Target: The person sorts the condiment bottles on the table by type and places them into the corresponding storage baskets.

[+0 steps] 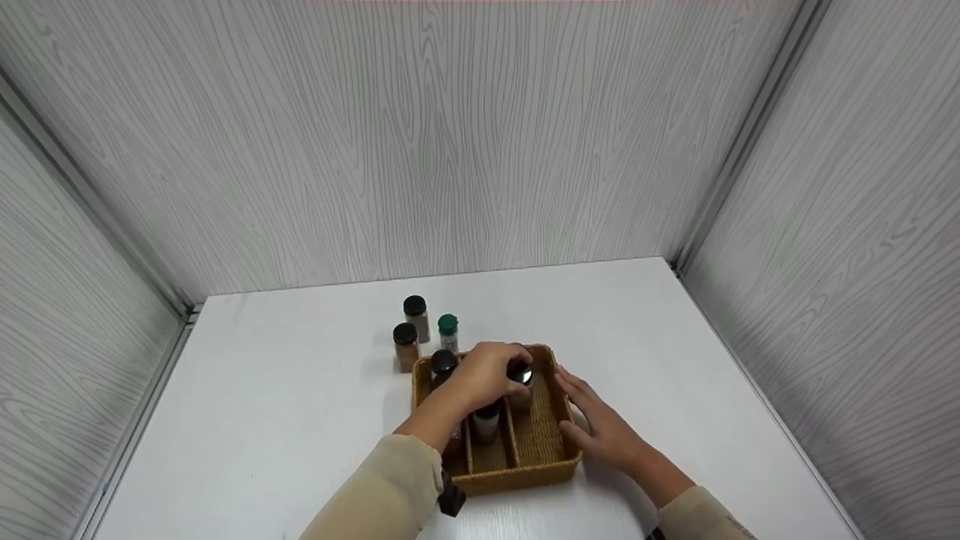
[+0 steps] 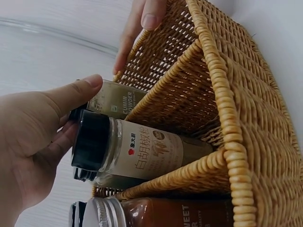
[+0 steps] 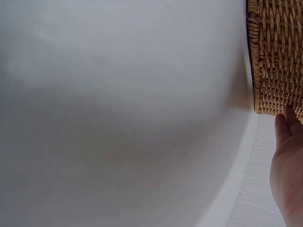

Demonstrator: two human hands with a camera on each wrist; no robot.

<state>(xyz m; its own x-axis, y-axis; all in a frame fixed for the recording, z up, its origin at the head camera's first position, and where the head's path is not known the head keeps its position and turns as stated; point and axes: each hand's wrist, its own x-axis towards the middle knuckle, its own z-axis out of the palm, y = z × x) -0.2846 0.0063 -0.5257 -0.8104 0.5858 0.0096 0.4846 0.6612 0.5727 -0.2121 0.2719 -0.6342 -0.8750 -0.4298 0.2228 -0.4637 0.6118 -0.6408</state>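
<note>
Within basket (image 1: 517,478), black-capped cumin jar (image 2: 115,100)

The upper right of the frame is filled by the woven wall of a brown basket (image 3: 278,56), cropped by the picture's edge. Its lower end is touched by the extended fingers of the right hand (image 3: 289,170), seen at lower right. Left and centre are occupied by a white surface (image 3: 128,66), shaded toward the bottom.
</note>
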